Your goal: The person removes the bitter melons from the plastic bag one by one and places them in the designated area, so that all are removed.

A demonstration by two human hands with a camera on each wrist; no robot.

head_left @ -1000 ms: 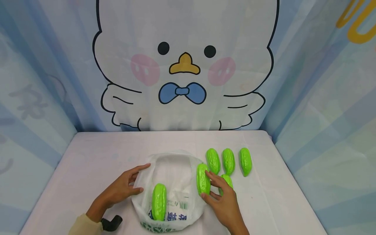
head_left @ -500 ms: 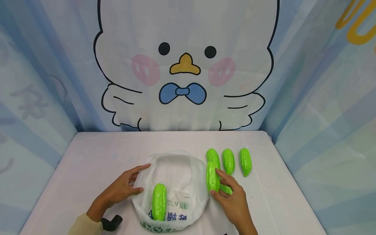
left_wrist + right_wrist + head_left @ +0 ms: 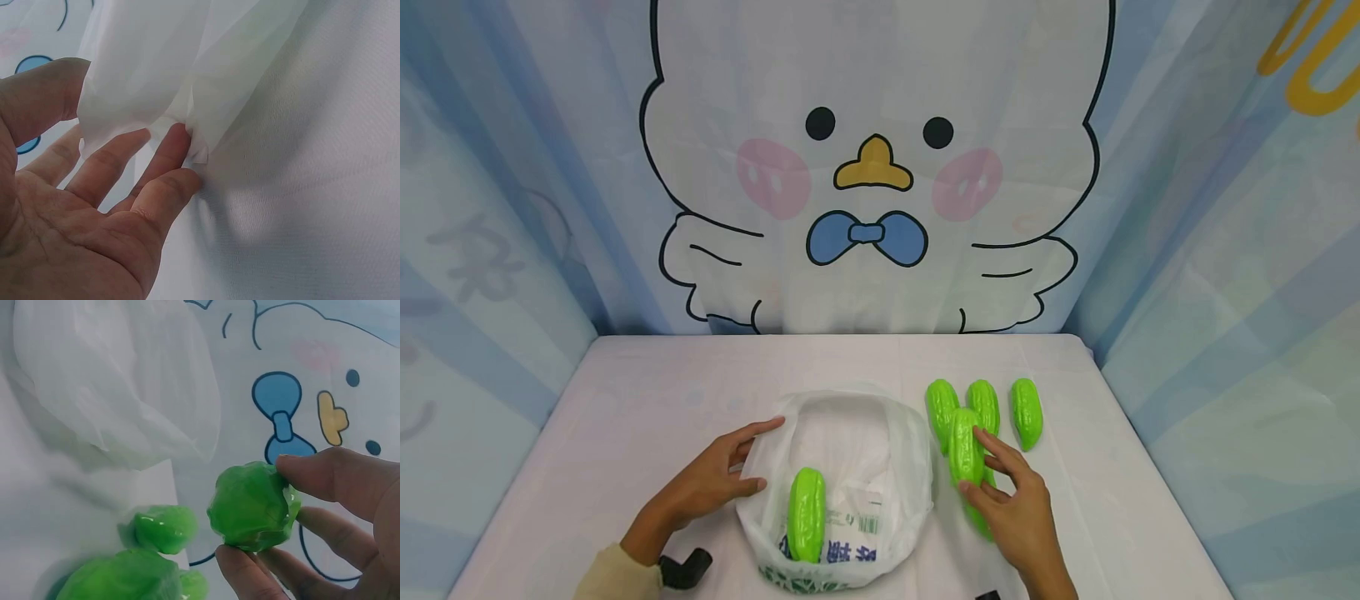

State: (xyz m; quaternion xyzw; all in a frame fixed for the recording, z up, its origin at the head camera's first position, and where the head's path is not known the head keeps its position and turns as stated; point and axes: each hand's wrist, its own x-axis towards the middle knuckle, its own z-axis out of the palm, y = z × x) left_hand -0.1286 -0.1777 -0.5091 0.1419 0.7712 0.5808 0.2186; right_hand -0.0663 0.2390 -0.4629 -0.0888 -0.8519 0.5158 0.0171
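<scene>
L hand: thumb & fingers spread wide, touching L side of white plastic bag. R hand: thumb & fingertips pinching held green gourd, just R of bag.

Gourd in bag: qty 1, L half of bag interior.
Loose green gourds: qty 4, R of bag; 3 in a row twd far edge, 1 nearer, partly hidden behind held gourd & R hand.

Markings, bag: barcode; blue characters, upside-down, partly covered, can't read w/ certainty; green print along near edge, illegible.

Backdrop, beyond bag: cartoon w/ blue bow tie; yellow lettering far R, cut off.
</scene>
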